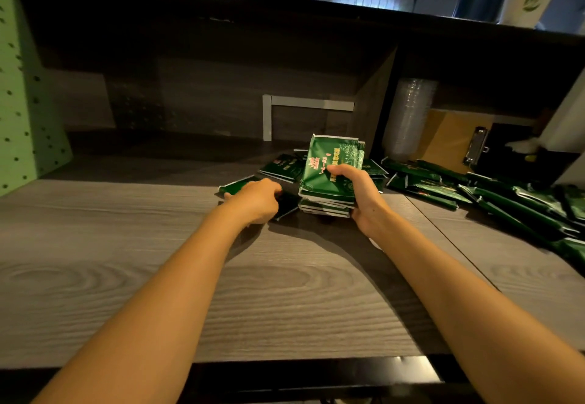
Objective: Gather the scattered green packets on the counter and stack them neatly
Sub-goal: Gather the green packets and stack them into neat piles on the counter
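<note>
A stack of green packets (326,195) stands on the grey wood counter (126,245), its top packet tilted up toward me. My right hand (357,191) grips the stack from the right, thumb across the top packet. My left hand (256,198) lies over a loose green packet (235,186) just left of the stack, fingers curled onto it. More loose packets (281,168) lie behind the stack, and several others (493,198) are strewn in a row to the right.
A green pegboard panel (22,103) stands at the far left. Behind the packets are a white frame (285,109), a sleeve of clear cups (408,115) and a clipboard (456,141). A dark shelf overhangs the counter's back.
</note>
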The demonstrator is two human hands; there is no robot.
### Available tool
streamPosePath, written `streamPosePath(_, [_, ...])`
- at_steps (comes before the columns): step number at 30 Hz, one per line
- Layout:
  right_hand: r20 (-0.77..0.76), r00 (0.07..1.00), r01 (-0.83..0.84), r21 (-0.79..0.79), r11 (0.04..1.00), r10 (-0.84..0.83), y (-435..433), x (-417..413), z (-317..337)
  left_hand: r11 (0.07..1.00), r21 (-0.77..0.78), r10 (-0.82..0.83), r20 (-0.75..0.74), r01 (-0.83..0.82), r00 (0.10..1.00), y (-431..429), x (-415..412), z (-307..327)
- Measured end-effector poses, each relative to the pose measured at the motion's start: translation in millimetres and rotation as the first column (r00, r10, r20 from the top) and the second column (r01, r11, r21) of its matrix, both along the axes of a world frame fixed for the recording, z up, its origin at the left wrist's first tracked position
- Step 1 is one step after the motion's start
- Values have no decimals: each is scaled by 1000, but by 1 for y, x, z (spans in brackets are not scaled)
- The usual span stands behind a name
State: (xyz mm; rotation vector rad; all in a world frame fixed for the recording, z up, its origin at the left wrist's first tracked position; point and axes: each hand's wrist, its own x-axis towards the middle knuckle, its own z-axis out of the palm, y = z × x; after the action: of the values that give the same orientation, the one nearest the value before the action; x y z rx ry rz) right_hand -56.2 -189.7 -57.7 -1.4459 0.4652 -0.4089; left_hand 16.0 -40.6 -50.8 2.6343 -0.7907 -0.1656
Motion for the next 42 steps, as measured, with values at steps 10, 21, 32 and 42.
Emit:
streamPosePath(10, [22,999,46,-52,998,-45,3,-3,2,944,-139,289,-85,-299,954,3,2,-4])
streamPosePath(21, [-2,1000,16,-47,999,-16,1,-8,6,517,-688,19,-586,-509,810,0,13,-6])
streamPosePath(32, [1,1000,26,-16,1000,-26,0,-2,3,210,-922,-128,-357,-326,925,-6,-7,19])
streamPosePath(42, [79,993,-89,12,996,88,12,-5,6,432,-863,-176,-367,-264,913,-30,-26,3])
